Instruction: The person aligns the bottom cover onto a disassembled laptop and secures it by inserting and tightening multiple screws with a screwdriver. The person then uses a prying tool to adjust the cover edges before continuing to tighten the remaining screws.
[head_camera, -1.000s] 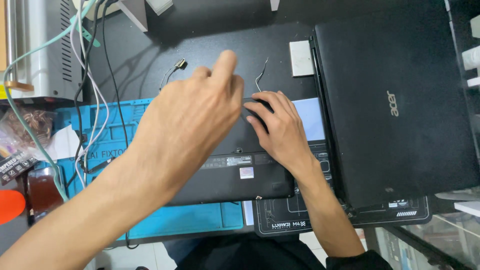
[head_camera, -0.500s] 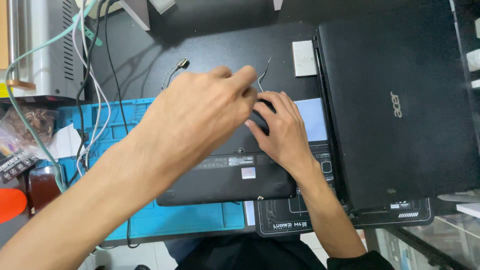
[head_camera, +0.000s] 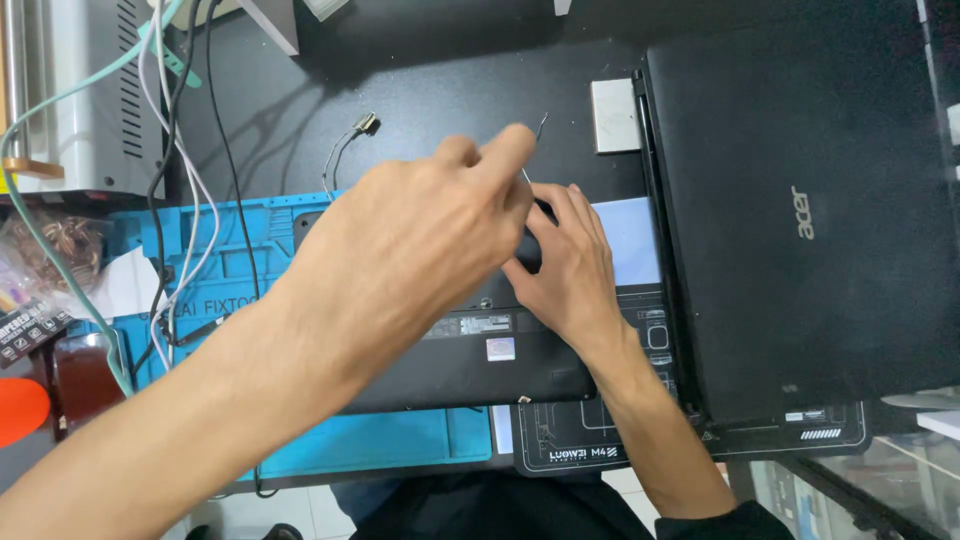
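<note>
Clearly our left hand (head_camera: 420, 240) pinches a thin wire (head_camera: 538, 128) above the laptop base (head_camera: 460, 360); our right hand (head_camera: 570, 270) lies flat on that base. We judge the wire limp and fragile, best held near its end.

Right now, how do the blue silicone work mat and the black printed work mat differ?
The blue silicone work mat lies left, largely under the overturned black laptop base. The black printed work mat lies right, under the closed black laptop, and bears white line markings. Both lie flat on the bench.
</note>
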